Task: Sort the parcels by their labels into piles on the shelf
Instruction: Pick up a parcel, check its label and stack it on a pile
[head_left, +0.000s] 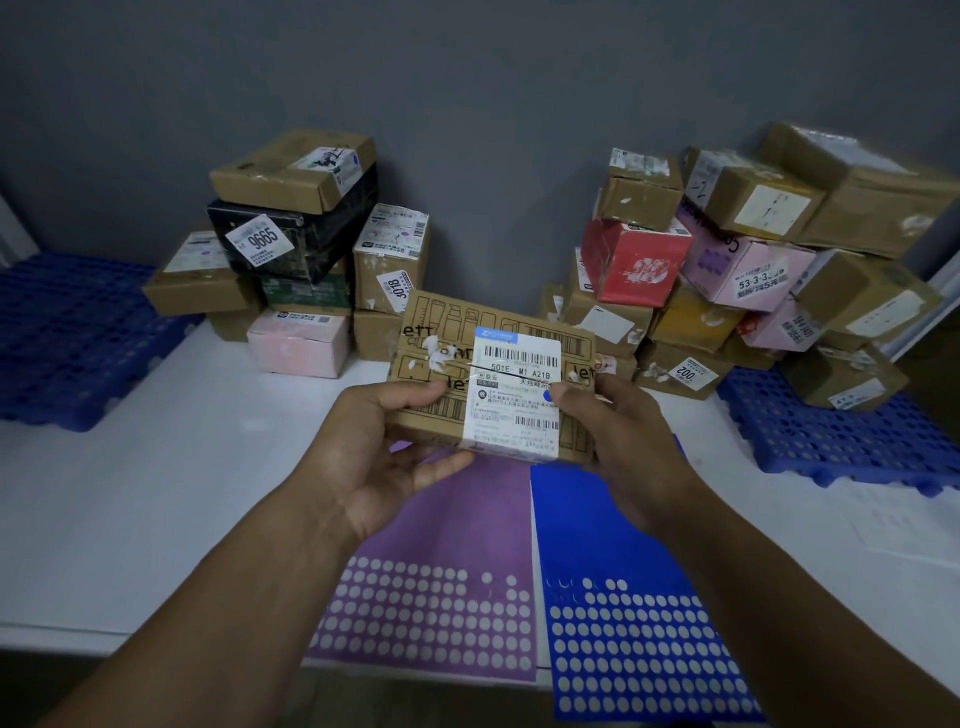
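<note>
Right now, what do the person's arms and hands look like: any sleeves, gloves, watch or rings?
Both are bare. The left hand and right hand wear no gloves, and no rings show on the visible fingers. The left forearm and right forearm are uncovered to the frame's edge: no sleeve, watch or wristband in view.

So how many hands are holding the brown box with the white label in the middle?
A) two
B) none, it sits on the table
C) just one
A: the left hand and the right hand each grip one side of the brown box, with their thumbs on its top face.
</note>
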